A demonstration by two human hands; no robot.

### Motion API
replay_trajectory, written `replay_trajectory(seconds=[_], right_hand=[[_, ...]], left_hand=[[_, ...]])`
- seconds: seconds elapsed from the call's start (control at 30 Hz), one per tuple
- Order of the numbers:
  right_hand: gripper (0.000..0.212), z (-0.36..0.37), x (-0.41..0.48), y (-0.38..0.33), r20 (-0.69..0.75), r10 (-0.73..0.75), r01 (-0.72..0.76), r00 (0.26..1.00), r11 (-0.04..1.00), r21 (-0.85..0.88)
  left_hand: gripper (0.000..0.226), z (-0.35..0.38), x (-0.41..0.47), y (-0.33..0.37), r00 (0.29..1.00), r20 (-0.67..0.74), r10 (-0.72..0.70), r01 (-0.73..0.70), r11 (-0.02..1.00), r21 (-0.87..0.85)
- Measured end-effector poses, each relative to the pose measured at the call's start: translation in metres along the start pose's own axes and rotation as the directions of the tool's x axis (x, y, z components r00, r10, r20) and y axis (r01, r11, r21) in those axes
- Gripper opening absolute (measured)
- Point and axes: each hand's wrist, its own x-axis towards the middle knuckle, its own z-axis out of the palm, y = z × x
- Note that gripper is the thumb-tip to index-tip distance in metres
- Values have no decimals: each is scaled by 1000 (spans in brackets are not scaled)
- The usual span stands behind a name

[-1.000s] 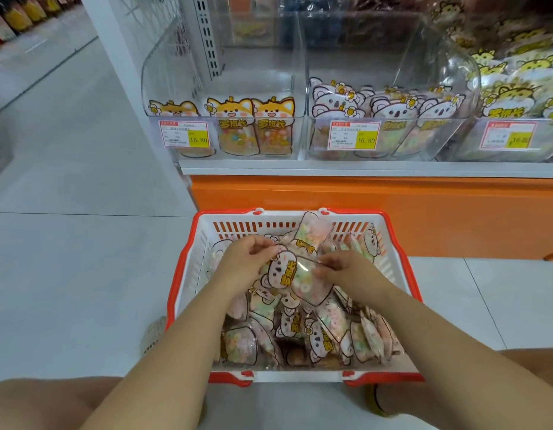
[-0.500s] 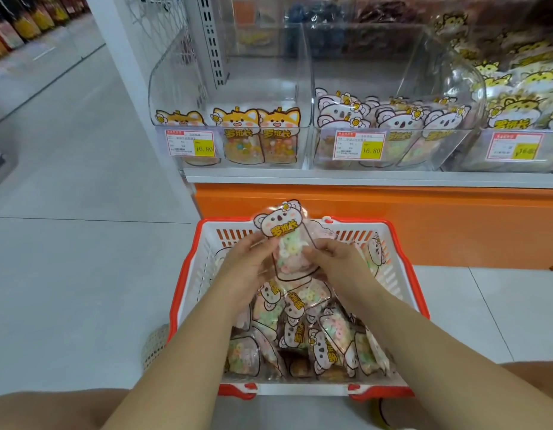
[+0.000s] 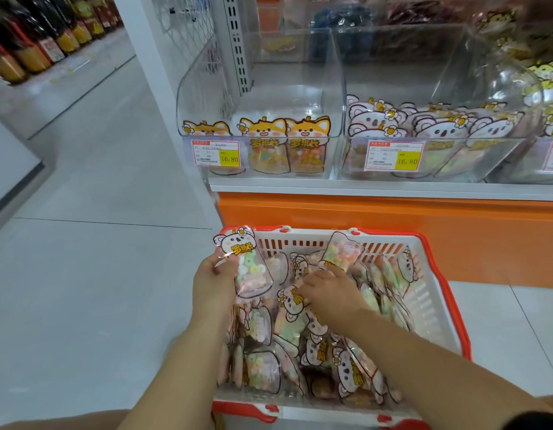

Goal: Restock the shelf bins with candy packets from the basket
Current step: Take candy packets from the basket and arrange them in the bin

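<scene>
A white basket with a red rim [image 3: 436,290] sits on the floor below the shelf, full of koala candy packets [image 3: 287,330]. My left hand [image 3: 211,282] grips one koala packet [image 3: 245,262] upright over the basket's left edge. My right hand [image 3: 331,291] reaches down into the pile, its fingers on another packet [image 3: 342,251] that stands tilted near the basket's back wall. On the shelf, a clear bin [image 3: 436,128] holds koala packets, and the clear bin [image 3: 269,131] to its left holds three fox packets.
The orange shelf base [image 3: 393,218] rises right behind the basket. A third bin [image 3: 548,119] with yellow packets is at the far right. Price tags hang on the bin fronts. Grey floor tiles spread to the left, with bottles on a distant shelf [image 3: 36,35].
Both hands held one koala packet together; now my left hand holds it alone, shifted left, while my right hand has dropped back into the basket onto another packet.
</scene>
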Motion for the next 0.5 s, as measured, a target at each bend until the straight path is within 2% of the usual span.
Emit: replay_trajectory(seconds=[0.07,0.1,0.17,0.23,0.27,0.33,0.37,0.43,0.5], right_hand=[[39,-12,0,6,28,130,-133,991,971,198],[35,-23,-2,10,49,202,-206,978,909,362],[30,-46,-10,20,90,313,-297,945,713,636],[30,-61,-21,33,122,390,-306,913,456,835],[29,-67,-26,39,173,421,-309,890,280,909],[32,-80,-39,49,298,374,-265,879,-137,954],[37,-86,-46,53,326,344,-239,880,-271,932],[39,-103,-62,56,316,313,-190,896,-374,908],[32,-122,-78,55,282,310,-151,908,-386,910]], left_hand=[[38,2,-1,4,999,-17,45,-45,998,35],[37,3,-2,6,998,-24,64,-63,997,37],[34,7,-6,10,995,-31,92,-91,994,57],[37,12,-13,13,996,-8,94,-94,994,53],[37,15,-18,15,995,15,94,-95,994,55],[31,19,-32,22,992,88,93,-99,993,71],[29,21,-41,27,988,128,82,-91,994,63],[32,23,-59,40,978,202,41,-48,998,28],[39,24,-74,55,961,274,35,-39,999,8]])
